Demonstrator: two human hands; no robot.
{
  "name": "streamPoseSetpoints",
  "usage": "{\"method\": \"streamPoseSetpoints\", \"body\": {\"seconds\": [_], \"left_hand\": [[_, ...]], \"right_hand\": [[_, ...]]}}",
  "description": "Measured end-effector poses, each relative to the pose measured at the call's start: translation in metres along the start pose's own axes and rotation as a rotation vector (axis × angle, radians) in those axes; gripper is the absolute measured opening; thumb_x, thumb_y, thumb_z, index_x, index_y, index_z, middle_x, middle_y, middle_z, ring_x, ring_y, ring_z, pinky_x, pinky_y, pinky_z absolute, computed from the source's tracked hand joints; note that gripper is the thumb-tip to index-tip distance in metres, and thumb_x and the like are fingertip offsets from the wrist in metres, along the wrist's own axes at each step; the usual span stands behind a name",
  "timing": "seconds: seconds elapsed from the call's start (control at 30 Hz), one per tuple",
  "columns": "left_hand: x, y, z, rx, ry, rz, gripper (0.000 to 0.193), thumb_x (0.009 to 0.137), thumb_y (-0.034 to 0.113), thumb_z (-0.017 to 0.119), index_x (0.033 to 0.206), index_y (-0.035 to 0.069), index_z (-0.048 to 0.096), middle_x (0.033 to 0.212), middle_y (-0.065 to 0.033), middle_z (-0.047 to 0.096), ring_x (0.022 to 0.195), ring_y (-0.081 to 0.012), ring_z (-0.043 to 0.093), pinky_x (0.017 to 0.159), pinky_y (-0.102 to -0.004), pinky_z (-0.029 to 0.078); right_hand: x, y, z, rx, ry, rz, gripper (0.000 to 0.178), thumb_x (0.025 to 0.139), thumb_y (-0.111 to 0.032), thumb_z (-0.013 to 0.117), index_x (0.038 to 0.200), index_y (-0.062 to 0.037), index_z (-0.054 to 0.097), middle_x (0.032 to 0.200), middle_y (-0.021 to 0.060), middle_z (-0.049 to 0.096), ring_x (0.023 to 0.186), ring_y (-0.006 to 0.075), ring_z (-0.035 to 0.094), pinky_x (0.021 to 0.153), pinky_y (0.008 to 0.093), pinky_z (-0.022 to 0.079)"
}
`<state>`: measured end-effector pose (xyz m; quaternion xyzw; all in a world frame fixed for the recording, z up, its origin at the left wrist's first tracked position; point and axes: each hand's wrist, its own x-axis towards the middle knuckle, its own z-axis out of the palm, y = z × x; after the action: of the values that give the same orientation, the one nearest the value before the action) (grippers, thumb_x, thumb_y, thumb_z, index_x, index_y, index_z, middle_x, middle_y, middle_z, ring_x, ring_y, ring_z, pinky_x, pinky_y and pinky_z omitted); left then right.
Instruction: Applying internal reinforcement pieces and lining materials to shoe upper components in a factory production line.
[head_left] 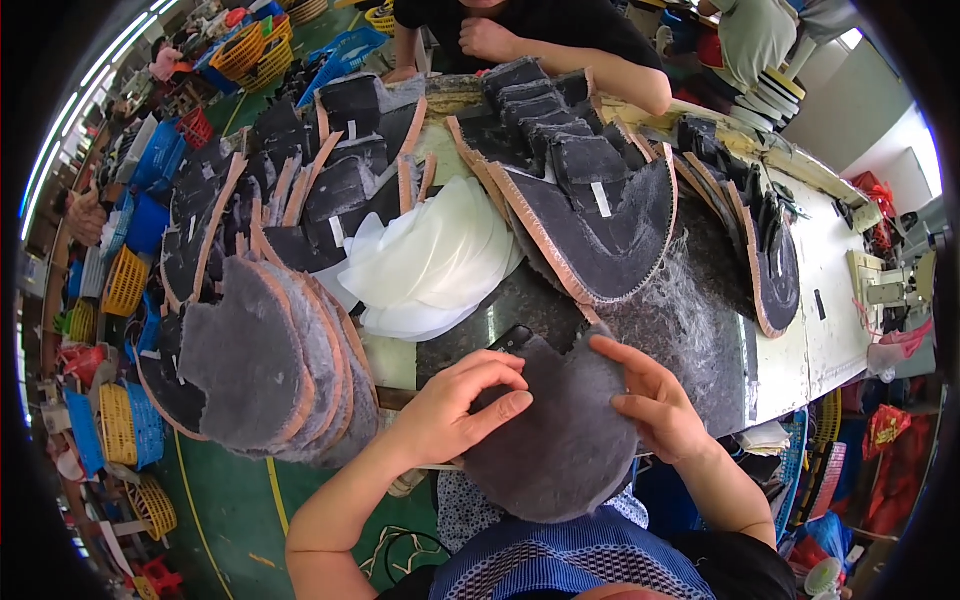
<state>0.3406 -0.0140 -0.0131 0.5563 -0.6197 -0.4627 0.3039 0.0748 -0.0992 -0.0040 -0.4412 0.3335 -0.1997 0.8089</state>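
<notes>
Between my hands, over my lap at the table's front edge, is a grey plush piece [550, 435] with a rounded lower edge and a notched top. My left hand [465, 405] is closed at its upper left edge, the thumb lying on top and the curled fingertips partly hidden. My right hand [655, 395] pinches its upper right edge between thumb and forefinger. A small black object [515, 340] shows just behind the piece. Farther back lies a stack of black slipper uppers [610, 240] with stitched pinkish edging.
A fan of translucent white sheets [430, 260] sits left of centre. At the left is a pile of grey plush uppers [250, 360]. More black uppers [770, 240] lie at the right. Loose fluff [690, 310] covers the dark tabletop. Across the table sits another person [560, 45].
</notes>
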Motion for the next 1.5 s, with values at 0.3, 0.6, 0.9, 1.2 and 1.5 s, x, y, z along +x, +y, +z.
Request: {"method": "streamPoseSetpoints", "body": {"seconds": [0.3, 0.6, 0.9, 1.2, 1.5], "left_hand": [[-0.071, 0.008, 0.008, -0.670, 0.104, -0.661, 0.037, 0.105, 0.034, 0.057, 0.115, -0.001, 0.062, 0.104, -0.0119, 0.068, 0.096, -0.0191, 0.071, 0.079, -0.0322, 0.059], [-0.064, 0.007, 0.066, -1.437, 0.343, -0.576, 0.052, 0.095, 0.013, 0.068, 0.141, -0.001, 0.047, 0.129, -0.0109, 0.063, 0.115, -0.0207, 0.063, 0.099, -0.0374, 0.053], [-0.054, 0.012, 0.068, -1.309, 0.437, -0.576, 0.060, 0.083, -0.001, 0.071, 0.138, -0.005, 0.048, 0.121, -0.0149, 0.064, 0.110, -0.0255, 0.066, 0.097, -0.0395, 0.053], [-0.064, 0.015, 0.063, -1.281, 0.350, -0.601, 0.068, 0.083, 0.000, 0.076, 0.140, -0.012, 0.042, 0.123, -0.0162, 0.064, 0.113, -0.0250, 0.064, 0.100, -0.0388, 0.050], [-0.079, 0.009, 0.053, -0.847, 0.567, -0.462, 0.054, 0.087, 0.006, 0.077, 0.132, 0.011, 0.048, 0.099, -0.0037, 0.064, 0.077, -0.0083, 0.060, 0.058, -0.0210, 0.047]], "right_hand": [[-0.003, 0.009, -0.001, 0.330, 0.161, 0.040, 0.067, 0.084, 0.007, 0.047, 0.150, 0.0041, 0.040, 0.143, 0.0174, 0.052, 0.123, 0.0222, 0.060, 0.104, 0.0302, 0.048], [-0.004, 0.016, -0.001, -0.054, 0.161, -0.006, 0.066, 0.087, 0.007, 0.059, 0.150, 0.0044, 0.039, 0.141, 0.0137, 0.052, 0.129, 0.0205, 0.053, 0.110, 0.0323, 0.041], [0.000, 0.020, -0.005, -0.339, 0.093, -0.114, 0.074, 0.084, 0.009, 0.065, 0.152, 0.0035, 0.036, 0.142, 0.0136, 0.050, 0.130, 0.0186, 0.050, 0.112, 0.0316, 0.038], [-0.010, 0.021, -0.007, -0.322, 0.109, -0.099, 0.075, 0.083, 0.011, 0.062, 0.153, 0.0032, 0.035, 0.143, 0.0140, 0.051, 0.130, 0.0183, 0.051, 0.111, 0.0307, 0.039], [-0.005, 0.020, -0.009, -0.460, 0.094, -0.122, 0.072, 0.081, 0.013, 0.058, 0.150, -0.0009, 0.042, 0.140, 0.0081, 0.049, 0.123, 0.0146, 0.053, 0.104, 0.0265, 0.041]]}}
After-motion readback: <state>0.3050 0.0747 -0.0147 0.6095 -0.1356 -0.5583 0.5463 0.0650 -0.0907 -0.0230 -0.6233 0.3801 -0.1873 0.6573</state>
